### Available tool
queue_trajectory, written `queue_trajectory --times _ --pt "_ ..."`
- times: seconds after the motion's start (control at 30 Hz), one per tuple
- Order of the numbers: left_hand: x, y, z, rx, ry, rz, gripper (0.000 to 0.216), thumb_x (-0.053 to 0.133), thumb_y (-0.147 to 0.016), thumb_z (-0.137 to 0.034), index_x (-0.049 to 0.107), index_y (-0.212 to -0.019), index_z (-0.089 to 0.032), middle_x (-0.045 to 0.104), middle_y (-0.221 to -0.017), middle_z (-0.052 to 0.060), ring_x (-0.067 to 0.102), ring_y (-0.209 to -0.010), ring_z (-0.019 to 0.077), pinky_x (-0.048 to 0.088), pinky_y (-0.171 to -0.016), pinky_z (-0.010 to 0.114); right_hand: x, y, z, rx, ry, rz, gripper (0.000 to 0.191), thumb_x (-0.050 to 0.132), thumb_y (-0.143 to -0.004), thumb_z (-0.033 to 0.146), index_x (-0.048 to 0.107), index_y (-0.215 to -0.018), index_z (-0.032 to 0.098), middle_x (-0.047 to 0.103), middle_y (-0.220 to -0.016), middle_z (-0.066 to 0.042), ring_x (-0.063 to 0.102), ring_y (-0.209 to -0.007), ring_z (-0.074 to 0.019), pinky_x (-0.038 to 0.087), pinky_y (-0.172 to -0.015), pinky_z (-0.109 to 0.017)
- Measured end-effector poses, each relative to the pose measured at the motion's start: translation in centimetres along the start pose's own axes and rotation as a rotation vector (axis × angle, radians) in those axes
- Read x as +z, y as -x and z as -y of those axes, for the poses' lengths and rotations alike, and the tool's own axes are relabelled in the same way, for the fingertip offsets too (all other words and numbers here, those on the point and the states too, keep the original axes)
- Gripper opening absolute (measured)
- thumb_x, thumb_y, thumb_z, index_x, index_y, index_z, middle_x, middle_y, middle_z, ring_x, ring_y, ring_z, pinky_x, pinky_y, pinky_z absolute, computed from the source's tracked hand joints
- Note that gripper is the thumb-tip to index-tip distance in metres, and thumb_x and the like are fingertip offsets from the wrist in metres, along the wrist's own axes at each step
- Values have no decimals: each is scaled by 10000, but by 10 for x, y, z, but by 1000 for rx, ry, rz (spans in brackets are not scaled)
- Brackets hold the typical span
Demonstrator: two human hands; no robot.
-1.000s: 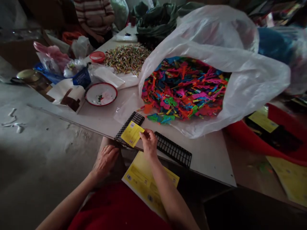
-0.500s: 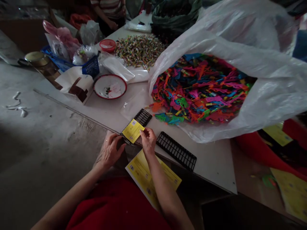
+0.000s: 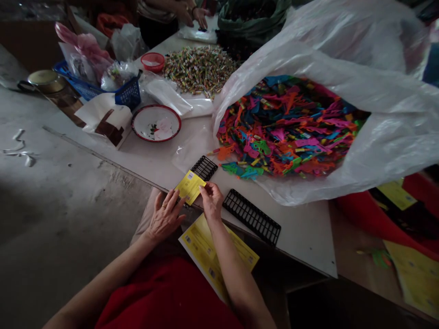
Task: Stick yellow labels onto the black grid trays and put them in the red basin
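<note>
A small yellow label [image 3: 190, 188] lies over the near end of a black slatted plastic frame [image 3: 205, 168] at the table's front edge. My right hand [image 3: 211, 200] pinches the label's right corner between thumb and fingers. On the other side, my left hand [image 3: 167, 215] is open, its fingers extended with their tips at the label's lower left edge. A larger sheet of yellow labels [image 3: 202, 249] rests on my lap, partly hidden under my right forearm. To the right, a second black slatted frame [image 3: 252, 217] lies along the table edge.
A big white plastic sack [image 3: 387, 151] of colourful plastic toy pieces [image 3: 291, 128] fills the right. Behind are a heap of small candy-like pieces [image 3: 199, 68], a red-rimmed bowl [image 3: 156, 123] and a blue basket [image 3: 128, 93]. Another person's hands [image 3: 194, 16] show at the far end.
My left hand has gone from curled at the frame's end to spread fingers at the label's edge. My right hand stays on the label. The other person's hands have moved over the far table.
</note>
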State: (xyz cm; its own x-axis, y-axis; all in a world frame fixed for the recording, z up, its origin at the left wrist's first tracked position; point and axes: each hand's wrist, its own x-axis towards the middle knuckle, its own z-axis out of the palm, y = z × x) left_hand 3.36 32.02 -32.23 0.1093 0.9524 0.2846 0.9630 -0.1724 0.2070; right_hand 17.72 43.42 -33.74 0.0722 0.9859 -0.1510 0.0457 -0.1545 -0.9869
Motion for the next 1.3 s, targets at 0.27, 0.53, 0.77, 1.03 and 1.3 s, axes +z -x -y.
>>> queue_trajectory --times 0.27,0.53,0.77,1.03,1.3 --pt "7 -2 -4 -8 8 43 500 533 -887 -363 485 -1360 -207 426 -1453 161 382 -1347 320 132 -1142 530 1 -1 2 3 12 4 298 660 -696 425 604 -859 183 677 -802 -33 628 -735 -187 518 -715 -320" --pt "12 -2 -4 -19 -10 49 531 545 -875 -377 466 -1376 -222 429 -1454 154 375 -1352 314 114 -1141 540 0 -3 3 16 9 12 274 663 -693 406 606 -844 185 668 -782 -26 620 -723 -184 509 -695 -308" --pt "12 -3 -4 -43 -9 55 538 569 -863 -378 475 -1368 -217 414 -1459 170 372 -1351 330 155 -1129 549 1 -5 1 51 -15 8 287 673 -688 409 606 -849 181 659 -780 -26 616 -721 -184 507 -706 -317" --pt "12 8 -1 -55 -7 11 590 553 -876 -406 428 -1375 -116 399 -1450 222 329 -1374 328 171 -1137 528 2 -6 3 84 -64 2 299 683 -660 400 603 -846 179 664 -767 -21 620 -718 -183 513 -698 -315" --pt "7 21 6 -45 -49 26 598 540 -884 -430 424 -1350 -73 438 -1411 227 346 -1354 335 217 -1124 525 4 -3 8 34 -18 -6 278 674 -680 390 607 -850 180 657 -768 -15 616 -722 -180 509 -702 -312"
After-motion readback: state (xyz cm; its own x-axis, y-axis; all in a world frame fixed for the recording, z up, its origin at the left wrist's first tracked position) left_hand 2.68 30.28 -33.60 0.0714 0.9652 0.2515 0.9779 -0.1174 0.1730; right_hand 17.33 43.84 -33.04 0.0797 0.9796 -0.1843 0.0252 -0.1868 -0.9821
